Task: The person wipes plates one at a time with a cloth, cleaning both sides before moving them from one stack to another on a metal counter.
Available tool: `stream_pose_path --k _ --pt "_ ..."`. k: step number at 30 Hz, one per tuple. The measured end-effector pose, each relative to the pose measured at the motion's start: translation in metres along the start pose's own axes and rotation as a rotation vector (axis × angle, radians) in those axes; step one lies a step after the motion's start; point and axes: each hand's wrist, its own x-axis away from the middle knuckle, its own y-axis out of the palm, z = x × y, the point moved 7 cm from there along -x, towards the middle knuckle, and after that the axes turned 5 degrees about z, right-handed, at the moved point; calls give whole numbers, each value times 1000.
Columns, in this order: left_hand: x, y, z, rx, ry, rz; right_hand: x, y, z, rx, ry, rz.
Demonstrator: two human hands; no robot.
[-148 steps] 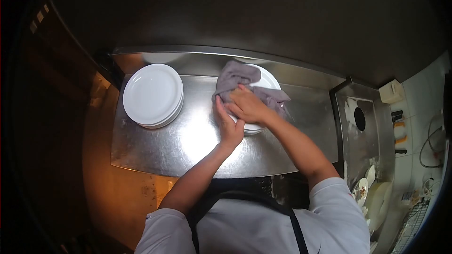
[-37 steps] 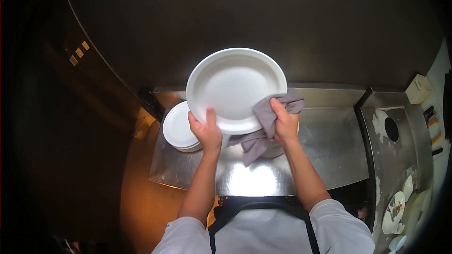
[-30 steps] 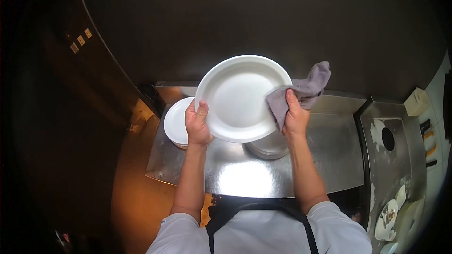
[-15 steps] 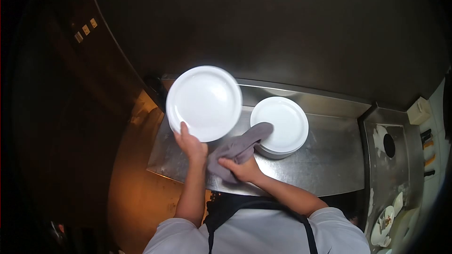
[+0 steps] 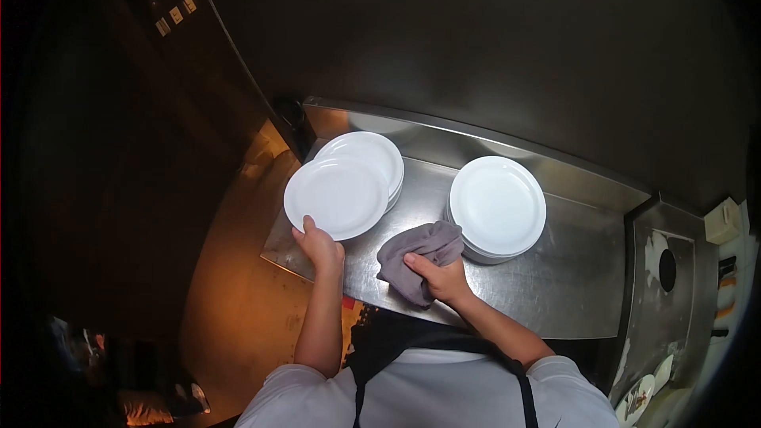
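Observation:
My left hand (image 5: 319,249) grips a white plate (image 5: 336,198) by its near rim, thumb on top. That plate is tilted and overlaps a left stack of white plates (image 5: 366,149) behind it. Bunched in my right hand (image 5: 446,280) is a grey cloth (image 5: 420,260), fingers wrapped round it above the steel counter's front part. Just beyond the cloth stands a taller right stack of white plates (image 5: 498,204), the cloth's edge close to its rim.
The steel counter (image 5: 547,293) has a raised back ledge (image 5: 507,154) against a dark wall. At right is a steel surface with a round hole (image 5: 667,270). A plate with food scraps (image 5: 636,401) lies at lower right; knives (image 5: 725,285) hang beyond.
The held plate has lowered and tilted toward the left stack, which now shows behind it. My right hand and the cloth have moved right. The view has shifted slightly.

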Motion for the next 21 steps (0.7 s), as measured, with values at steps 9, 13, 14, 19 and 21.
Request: stream_pose_path --k 9,13,14,19,21 --pt "-10 14 -22 -209 145 -25 8 -21 -13 -77 10 98" --pt "-21 21 -36 -668 292 79 14 -32 -27 -72 -31 163" --pt "-21 24 -40 -682 301 89 14 -37 -34 -70 -56 183" --pt "2 39 -32 -864 355 92 16 -82 -95 86 -359 370" --pt "34 44 -11 -732 590 39 13 -101 -125 314 -398 514"
